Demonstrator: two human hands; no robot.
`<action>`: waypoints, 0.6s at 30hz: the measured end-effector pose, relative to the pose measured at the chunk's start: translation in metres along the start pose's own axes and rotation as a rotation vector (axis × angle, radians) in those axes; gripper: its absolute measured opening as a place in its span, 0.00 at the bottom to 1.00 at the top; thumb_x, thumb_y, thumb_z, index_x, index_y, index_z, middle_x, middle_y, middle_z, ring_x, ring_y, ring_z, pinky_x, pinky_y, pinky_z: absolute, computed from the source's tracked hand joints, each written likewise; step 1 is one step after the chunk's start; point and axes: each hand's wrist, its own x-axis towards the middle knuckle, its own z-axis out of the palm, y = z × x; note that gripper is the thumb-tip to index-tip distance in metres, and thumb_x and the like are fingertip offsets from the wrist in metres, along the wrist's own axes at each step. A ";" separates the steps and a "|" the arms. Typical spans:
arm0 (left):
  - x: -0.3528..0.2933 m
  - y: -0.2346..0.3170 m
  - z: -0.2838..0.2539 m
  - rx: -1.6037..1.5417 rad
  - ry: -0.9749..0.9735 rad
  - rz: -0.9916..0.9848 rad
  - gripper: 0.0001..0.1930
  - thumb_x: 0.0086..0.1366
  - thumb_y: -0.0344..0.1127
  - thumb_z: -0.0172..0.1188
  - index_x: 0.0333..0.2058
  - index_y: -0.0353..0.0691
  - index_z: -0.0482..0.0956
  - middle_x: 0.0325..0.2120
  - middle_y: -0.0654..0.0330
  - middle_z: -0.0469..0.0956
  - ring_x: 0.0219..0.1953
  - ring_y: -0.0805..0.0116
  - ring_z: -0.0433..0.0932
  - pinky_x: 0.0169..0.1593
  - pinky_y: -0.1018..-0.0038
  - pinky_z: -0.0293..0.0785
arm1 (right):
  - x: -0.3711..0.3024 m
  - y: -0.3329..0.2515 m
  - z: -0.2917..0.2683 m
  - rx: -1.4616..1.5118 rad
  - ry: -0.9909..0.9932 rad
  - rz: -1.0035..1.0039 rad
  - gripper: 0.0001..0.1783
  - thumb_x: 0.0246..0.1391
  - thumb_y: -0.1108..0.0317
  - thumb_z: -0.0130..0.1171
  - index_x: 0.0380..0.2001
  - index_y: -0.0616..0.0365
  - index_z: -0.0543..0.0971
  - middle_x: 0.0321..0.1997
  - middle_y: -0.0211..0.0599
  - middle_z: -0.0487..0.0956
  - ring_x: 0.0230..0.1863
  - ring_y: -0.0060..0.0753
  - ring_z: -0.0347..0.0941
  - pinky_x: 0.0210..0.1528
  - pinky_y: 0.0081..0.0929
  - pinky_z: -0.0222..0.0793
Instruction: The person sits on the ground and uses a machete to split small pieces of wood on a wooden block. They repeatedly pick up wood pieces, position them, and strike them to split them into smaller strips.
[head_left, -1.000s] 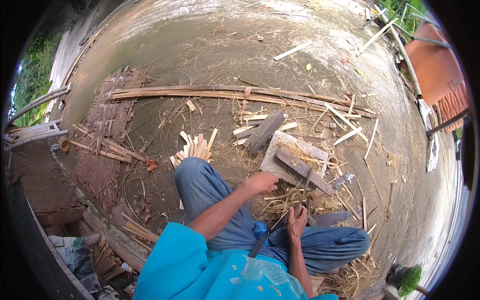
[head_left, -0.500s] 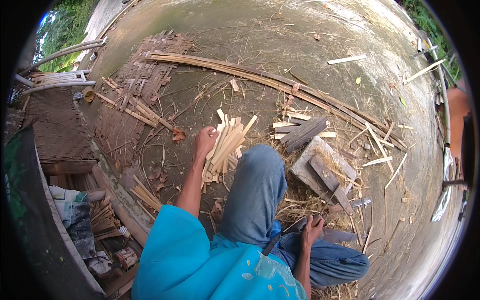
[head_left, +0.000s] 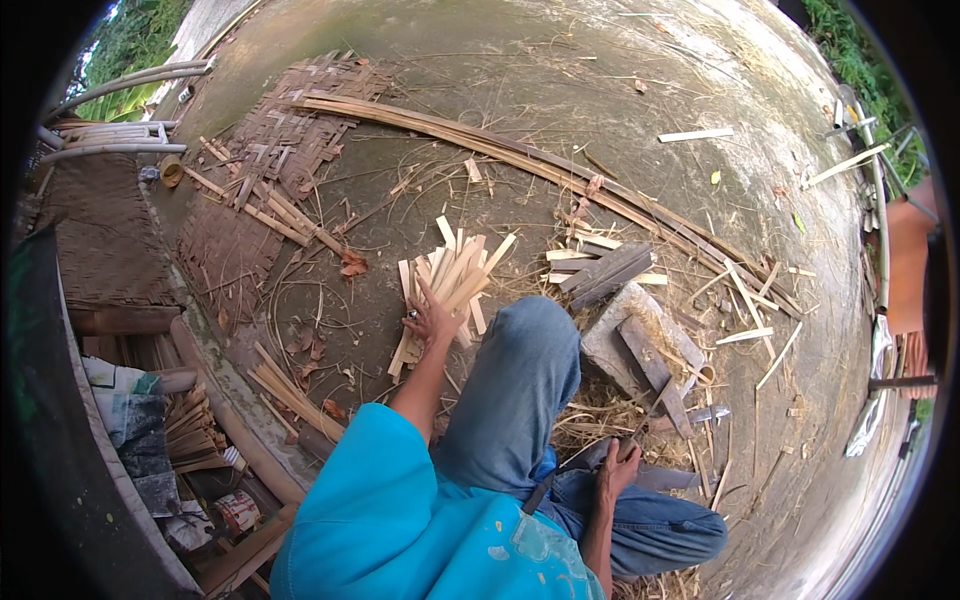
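Note:
Over the pile of pale split bamboo strips (head_left: 455,275) lies my left hand (head_left: 435,320), its fingers spread and resting against the strips' near part. The strips fan out unevenly on the ground, left of my raised knee. My right hand (head_left: 618,468) is low by my folded leg, fingers curled round something dark that I cannot make out. Just beyond it, a dark wooden slat (head_left: 650,360) leans on a stone block (head_left: 612,335). A shiny metal piece (head_left: 708,413) lies beside the slat's lower end.
Dark and pale slats (head_left: 610,270) are stacked beyond the block. Long bamboo poles (head_left: 500,150) cross the ground ahead. A torn woven mat (head_left: 290,140) lies far left, with a strip bundle (head_left: 290,390) nearer. Shavings (head_left: 590,425) and loose strips litter the right side.
My left hand has come from the pile's left edge nearer and to the right, its fingers now spread over the strips. My right hand has stayed about where it was.

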 end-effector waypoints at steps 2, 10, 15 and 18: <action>0.001 -0.007 -0.006 -0.060 0.013 0.050 0.72 0.50 0.50 0.78 0.76 0.55 0.24 0.72 0.33 0.51 0.76 0.43 0.53 0.76 0.38 0.33 | -0.001 0.000 0.000 -0.002 0.000 0.017 0.24 0.61 0.58 0.66 0.52 0.64 0.75 0.43 0.49 0.81 0.43 0.44 0.78 0.49 0.38 0.72; 0.003 -0.018 -0.033 -0.057 0.061 0.076 0.77 0.42 0.61 0.80 0.76 0.56 0.26 0.75 0.33 0.36 0.78 0.37 0.33 0.76 0.39 0.30 | -0.001 0.002 0.004 0.019 0.014 -0.032 0.24 0.61 0.59 0.66 0.52 0.65 0.75 0.42 0.48 0.81 0.43 0.43 0.78 0.50 0.37 0.72; 0.007 0.015 -0.027 -0.141 0.056 0.134 0.83 0.36 0.64 0.83 0.76 0.58 0.22 0.74 0.29 0.27 0.76 0.30 0.20 0.73 0.35 0.24 | -0.001 0.002 0.004 0.027 0.013 -0.042 0.23 0.60 0.58 0.67 0.51 0.63 0.76 0.41 0.47 0.81 0.41 0.42 0.77 0.48 0.36 0.73; 0.012 0.031 -0.011 -0.103 0.041 0.152 0.84 0.35 0.63 0.83 0.76 0.59 0.22 0.74 0.30 0.24 0.75 0.30 0.18 0.73 0.34 0.23 | -0.006 -0.008 -0.001 0.004 0.016 -0.045 0.22 0.61 0.60 0.66 0.51 0.65 0.75 0.41 0.47 0.81 0.41 0.41 0.77 0.48 0.36 0.72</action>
